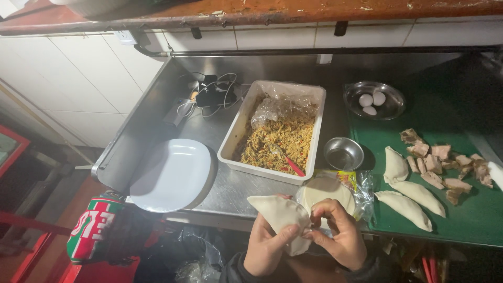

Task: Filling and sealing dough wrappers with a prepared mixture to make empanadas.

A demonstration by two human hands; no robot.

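Both my hands hold a folded, half-moon piece of pale dough [280,215] just in front of the counter edge. My left hand [266,249] grips it from below with the thumb on its lower edge. My right hand [339,236] pinches its right rim with fingers and thumb. Behind them lies a stack of round dough discs [325,191] on a plastic wrapper. A white rectangular tray [238,126] of shredded yellow-brown filling holds a red-handled utensil [289,163].
Three folded dumplings [406,183] and chunks of cooked meat [445,165] lie on a green mat [471,220]. A small empty metal bowl [343,153], a metal dish with three eggs [373,99], a white plate [170,175] and tangled cables [212,94] sit on the steel counter.
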